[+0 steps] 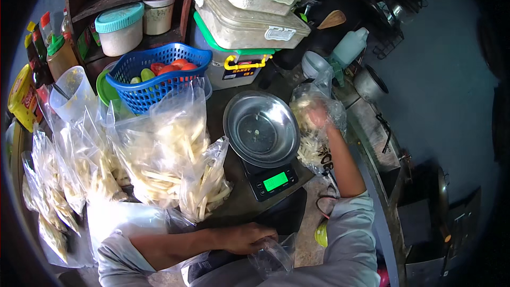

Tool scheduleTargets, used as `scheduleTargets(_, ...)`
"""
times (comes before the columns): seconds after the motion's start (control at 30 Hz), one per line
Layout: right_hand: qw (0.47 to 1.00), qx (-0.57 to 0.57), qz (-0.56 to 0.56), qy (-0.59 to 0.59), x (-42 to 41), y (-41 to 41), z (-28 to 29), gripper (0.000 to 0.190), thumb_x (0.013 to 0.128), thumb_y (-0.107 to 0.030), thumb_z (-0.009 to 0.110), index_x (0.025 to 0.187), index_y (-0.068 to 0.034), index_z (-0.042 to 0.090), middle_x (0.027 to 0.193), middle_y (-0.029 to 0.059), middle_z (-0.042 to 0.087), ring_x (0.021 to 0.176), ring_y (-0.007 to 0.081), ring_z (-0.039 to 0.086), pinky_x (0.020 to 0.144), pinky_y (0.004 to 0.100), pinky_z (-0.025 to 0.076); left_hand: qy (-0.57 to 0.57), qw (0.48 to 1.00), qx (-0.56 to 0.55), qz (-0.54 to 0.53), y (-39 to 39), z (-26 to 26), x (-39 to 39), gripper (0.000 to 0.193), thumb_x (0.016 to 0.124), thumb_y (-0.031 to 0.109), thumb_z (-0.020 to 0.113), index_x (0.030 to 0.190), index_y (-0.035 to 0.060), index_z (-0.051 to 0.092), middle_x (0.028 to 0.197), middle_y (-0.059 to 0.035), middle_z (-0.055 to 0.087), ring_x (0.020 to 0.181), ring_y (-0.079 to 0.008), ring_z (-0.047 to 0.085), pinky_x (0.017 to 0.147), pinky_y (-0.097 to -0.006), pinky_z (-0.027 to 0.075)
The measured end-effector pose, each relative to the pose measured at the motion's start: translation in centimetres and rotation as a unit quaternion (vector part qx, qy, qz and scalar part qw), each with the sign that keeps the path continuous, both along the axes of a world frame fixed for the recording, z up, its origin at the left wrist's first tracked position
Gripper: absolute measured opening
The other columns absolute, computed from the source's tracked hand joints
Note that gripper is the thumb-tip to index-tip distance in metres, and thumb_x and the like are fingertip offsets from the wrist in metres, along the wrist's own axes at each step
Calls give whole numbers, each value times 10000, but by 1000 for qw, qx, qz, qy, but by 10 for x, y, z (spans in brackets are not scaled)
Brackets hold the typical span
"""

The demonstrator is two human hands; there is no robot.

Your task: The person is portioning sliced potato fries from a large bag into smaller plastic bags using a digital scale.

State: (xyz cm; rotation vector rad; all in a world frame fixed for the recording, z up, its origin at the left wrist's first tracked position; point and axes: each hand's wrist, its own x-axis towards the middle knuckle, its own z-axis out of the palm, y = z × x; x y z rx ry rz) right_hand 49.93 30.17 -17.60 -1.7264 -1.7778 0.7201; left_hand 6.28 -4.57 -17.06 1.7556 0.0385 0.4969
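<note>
My left hand point(253, 238) grips a clear plastic bag point(275, 257) near my lap. My right hand point(317, 114) is inside a large clear bag of pale cut sticks, like potato fries point(308, 147), right of the scale; plastic blurs its fingers, so its hold is unclear. A steel bowl point(261, 127) with a few small crumbs sits on a black digital kitchen scale point(275, 183) with a lit green display. Several filled clear bags point(159, 183) of the same sticks stand at the left. Flat clear plastic bags point(123, 219) lie in front of them.
A blue plastic basket point(159, 83) holds tomatoes and green vegetables. Behind it are stacked lidded containers point(255, 28) and a wooden shelf point(127, 2) with jars. Sauce bottles point(59, 54) and a plastic jug point(73, 91) stand at the left. A metal pot point(368, 83) is at the right.
</note>
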Motion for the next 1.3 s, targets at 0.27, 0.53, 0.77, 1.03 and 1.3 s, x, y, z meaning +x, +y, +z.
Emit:
scheduleTargets(0.27, 949, -216, 12, 229, -97, -5, 14, 484, 976, -401, 401, 1265, -19, 470, 1233, 93, 512, 1150, 189, 464, 995, 341, 378, 15, 1000, -12, 18, -4, 3, -8, 198, 893, 85, 526, 1075, 5, 515, 872, -176, 583, 781, -315, 584, 698, -401, 452)
scheduleTargets(0.53, 987, 28, 14, -158, -152, -51, 59, 548, 857, -362, 557, 1245, 19, 482, 1219, 148, 550, 1117, 273, 536, 961, 342, 412, 15, 999, -4, 36, -4, 4, -10, 190, 894, 86, 530, 1065, 4, 516, 909, -182, 601, 837, -325, 599, 740, -407, 465)
scheduleTargets(0.77, 935, 162, 138, -285, -110, -44, 29, 753, 797, -180, 596, 1424, 18, 227, 1219, 279, 523, 1140, 328, 532, 978, 390, 403, 27, 999, -24, 18, -6, 4, -9, 192, 891, 77, 530, 1070, 8, 517, 935, -184, 604, 867, -338, 600, 764, -415, 465)
scheduleTargets(1.03, 787, 141, 131, -586, -33, 6, -35, 664, 776, -50, 520, 1392, 17, 284, 1131, 284, 570, 997, 359, 601, 876, 433, 455, 26, 999, 24, -8, 0, 9, -7, 201, 944, 135, 495, 1106, 20, 529, 966, -186, 616, 927, -341, 603, 800, -412, 478)
scheduleTargets(1.3, 932, 83, 102, -336, -150, -93, 53, 634, 677, -121, 712, 1261, -8, 492, 1197, 218, 569, 1114, 371, 542, 968, 406, 422, 59, 998, 12, 16, -7, 6, -12, 198, 931, 157, 515, 1068, 16, 536, 964, -187, 612, 924, -356, 601, 798, -413, 481)
